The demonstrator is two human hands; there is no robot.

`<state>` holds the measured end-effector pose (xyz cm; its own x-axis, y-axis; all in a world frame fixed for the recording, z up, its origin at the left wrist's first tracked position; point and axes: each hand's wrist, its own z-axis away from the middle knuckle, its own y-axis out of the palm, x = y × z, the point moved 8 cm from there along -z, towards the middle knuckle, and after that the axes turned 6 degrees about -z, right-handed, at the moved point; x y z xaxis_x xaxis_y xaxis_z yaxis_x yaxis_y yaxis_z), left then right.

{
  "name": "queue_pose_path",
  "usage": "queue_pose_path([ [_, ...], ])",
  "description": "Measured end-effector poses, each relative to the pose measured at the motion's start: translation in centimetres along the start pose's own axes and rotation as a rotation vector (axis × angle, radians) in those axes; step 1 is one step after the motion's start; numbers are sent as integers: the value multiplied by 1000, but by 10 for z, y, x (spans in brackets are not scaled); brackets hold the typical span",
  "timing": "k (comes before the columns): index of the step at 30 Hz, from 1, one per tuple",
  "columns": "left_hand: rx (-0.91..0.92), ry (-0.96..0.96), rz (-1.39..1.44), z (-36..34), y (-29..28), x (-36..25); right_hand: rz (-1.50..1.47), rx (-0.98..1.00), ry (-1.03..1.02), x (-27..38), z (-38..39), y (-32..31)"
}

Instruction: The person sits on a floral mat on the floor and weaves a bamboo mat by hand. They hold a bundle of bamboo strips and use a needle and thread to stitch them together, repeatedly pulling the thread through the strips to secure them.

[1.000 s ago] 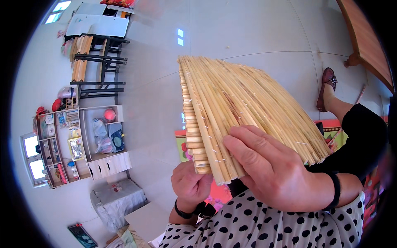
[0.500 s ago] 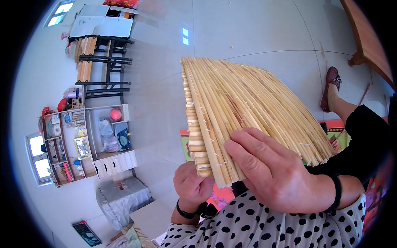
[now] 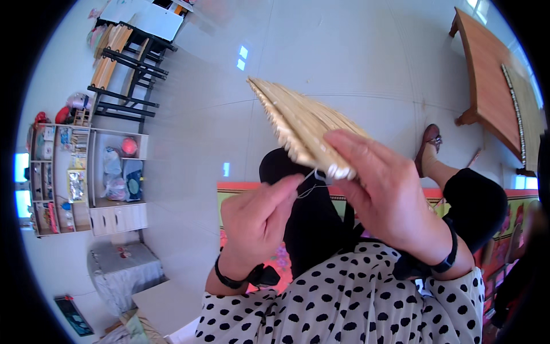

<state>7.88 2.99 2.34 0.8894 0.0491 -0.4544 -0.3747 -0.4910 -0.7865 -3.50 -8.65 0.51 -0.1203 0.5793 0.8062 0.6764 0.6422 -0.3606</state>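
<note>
A mat of straw-coloured stalks (image 3: 312,117), stitched together with thread, is held up in front of me, tilted so that its row of cut ends shows. My right hand (image 3: 384,183) grips its near right corner, thumb below and fingers on top. Beside the near corner, my left hand (image 3: 255,218) is closed in a pinch. A thin white thread (image 3: 314,188) runs loosely between its fingertips and the mat's corner. Whether those fingertips hold anything besides the thread is hidden.
A brown wooden table (image 3: 487,74) stands at the right with another stalk mat (image 3: 526,109) on it. A foot in a maroon shoe (image 3: 429,143) rests on the tiled floor. Shelving (image 3: 117,172) and black-framed folded furniture (image 3: 129,74) line the left wall.
The mat has turned from showing its broad face to nearly edge-on. My left hand has come out from beneath it, and the thread now shows. My right hand has shifted to the corner.
</note>
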Motion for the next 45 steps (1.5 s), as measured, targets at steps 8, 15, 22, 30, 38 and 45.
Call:
queue_pose_path([
  [8, -123, 16, 141, -41, 18, -3, -3, 2, 167, -18, -27, -32],
  [15, -141, 55, 103, -70, 23, -7, 15, -59, 244, -38, -40, -50],
  [22, -178, 98, 71, -74, 21, -11, -8, -70, 238, -40, -43, -48],
  [30, -122, 90, 85, -56, 14, -4, 64, -36, 231, -22, -26, -32],
  [38, 118, -111, 248, -17, 9, 12, 41, -54, 79, -5, -10, -1],
  [45, 345, -99, 215, -17, 3, 10, 41, 12, 6, 3, 0, 4],
])
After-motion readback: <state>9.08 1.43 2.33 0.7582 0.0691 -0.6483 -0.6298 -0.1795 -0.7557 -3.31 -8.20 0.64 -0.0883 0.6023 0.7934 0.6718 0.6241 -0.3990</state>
